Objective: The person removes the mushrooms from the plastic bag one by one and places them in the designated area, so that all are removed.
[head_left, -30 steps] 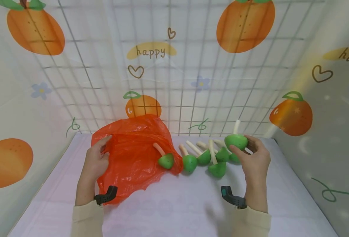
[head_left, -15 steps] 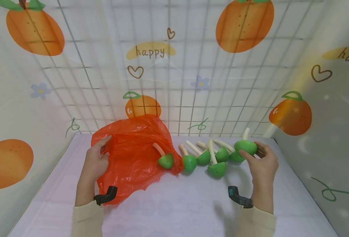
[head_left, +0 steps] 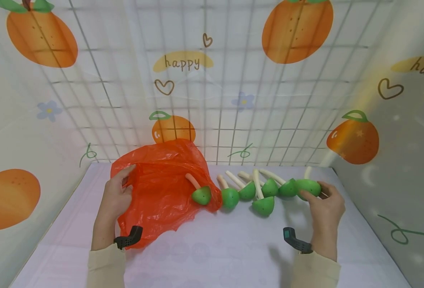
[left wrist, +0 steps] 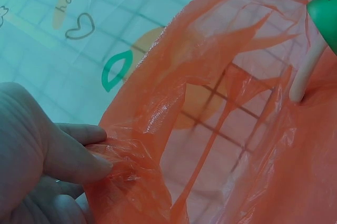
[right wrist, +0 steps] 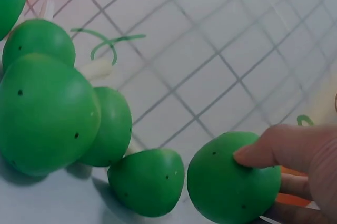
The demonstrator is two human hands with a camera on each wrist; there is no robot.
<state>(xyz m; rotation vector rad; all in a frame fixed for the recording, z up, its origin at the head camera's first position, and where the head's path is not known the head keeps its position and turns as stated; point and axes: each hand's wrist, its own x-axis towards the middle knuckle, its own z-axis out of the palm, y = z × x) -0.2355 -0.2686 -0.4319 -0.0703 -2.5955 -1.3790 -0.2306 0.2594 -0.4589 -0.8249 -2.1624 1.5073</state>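
Meanwhile, I saw my right hand (head_left: pixel 325 206) had carried its pinched green mushroom (head_left: pixel 308 186) down and rightward to the row's far end on the table (head_left: pixel 215 252), while my left hand (head_left: pixel 116 196) kept gripping the bag (head_left: pixel 161 188).

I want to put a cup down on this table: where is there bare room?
The near strip of table between the two sleeves is bare, in front of the orange bag and the row of green toys. The far side is crowded: toys lie close together from the bag to the right hand.
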